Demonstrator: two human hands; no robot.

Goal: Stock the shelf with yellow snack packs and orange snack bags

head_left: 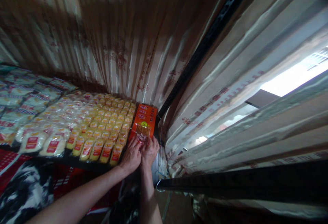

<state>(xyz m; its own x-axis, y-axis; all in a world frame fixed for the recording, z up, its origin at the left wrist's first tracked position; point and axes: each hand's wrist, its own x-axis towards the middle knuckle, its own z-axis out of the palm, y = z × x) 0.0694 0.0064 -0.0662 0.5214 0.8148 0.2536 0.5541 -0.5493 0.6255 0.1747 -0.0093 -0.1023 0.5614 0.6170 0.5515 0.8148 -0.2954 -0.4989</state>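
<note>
At the right end of the shelf lies an orange snack packet [145, 116] with a printed picture of sticks on its front. Both of my hands reach to its near end. My left hand [131, 157] has its fingers curled on the packet's near left part. Close beside it, almost touching, my right hand [149, 150] has its bent fingers on the near right part. The fingertips overlap shiny, crinkled wrapping, and part of the near edge is hidden behind them. Just left of the packet stand rows of small yellow wrapped cakes [104, 126].
Round white wrapped cakes [52, 143] and pale green bags [17, 97] fill the shelf to the left. A printed plastic curtain [123, 39] hangs behind. Black metal bars [194, 60] frame the right side. Below the shelf are red baskets [65, 179].
</note>
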